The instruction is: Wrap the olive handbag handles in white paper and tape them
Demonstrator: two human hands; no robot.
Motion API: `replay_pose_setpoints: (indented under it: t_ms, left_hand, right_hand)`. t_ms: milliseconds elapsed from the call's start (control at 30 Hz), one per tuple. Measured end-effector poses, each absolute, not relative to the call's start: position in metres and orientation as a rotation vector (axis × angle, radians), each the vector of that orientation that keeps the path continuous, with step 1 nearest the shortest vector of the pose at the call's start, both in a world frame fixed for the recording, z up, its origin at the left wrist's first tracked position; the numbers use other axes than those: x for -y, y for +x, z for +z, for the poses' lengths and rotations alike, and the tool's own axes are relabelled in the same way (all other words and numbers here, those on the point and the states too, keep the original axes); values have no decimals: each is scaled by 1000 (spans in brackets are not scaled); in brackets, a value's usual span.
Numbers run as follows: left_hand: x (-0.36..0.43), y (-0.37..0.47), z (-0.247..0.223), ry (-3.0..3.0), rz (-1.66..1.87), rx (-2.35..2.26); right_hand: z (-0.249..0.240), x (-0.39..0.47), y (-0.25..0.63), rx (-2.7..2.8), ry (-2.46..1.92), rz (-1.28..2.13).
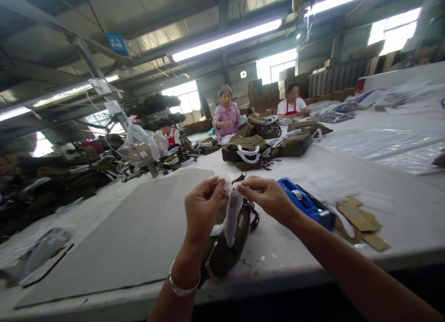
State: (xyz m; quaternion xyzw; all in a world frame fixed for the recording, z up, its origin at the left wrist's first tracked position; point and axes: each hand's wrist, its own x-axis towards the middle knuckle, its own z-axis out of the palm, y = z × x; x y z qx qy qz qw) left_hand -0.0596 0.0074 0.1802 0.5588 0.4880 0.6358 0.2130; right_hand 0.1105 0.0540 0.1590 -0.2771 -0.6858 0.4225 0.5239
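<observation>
An olive-brown bag (224,257) lies near the table's front edge, below my hands. White wrapping (232,215) covers its handle, which rises toward my fingers. My left hand (205,206), with a silver bracelet at the wrist, pinches the upper end of the white wrapping between thumb and fingertips. Close beside it on the right, my right hand (266,194) pinches the same white wrapping near its top. Both hands are closed, their fingertips a short distance apart.
A blue tape dispenser (306,203) stands right of my right hand, with brown cardboard pieces (361,220) beyond it. A grey sheet (121,234) covers the table's left part. More bags (243,150) lie farther back, near people across the table. Clear plastic sheets (385,145) lie at right.
</observation>
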Motion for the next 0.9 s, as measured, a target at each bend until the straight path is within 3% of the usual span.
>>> replay_pose_setpoints:
  t_ms: [400,900]
  left_hand:
    - [17,-55,184,2300,1689,-1469]
    - [23,-55,187,2131,1622,-1503]
  right_hand:
    - [165,-53,101,1375,-507,1447]
    - [160,-45,99,1398,-438,1379]
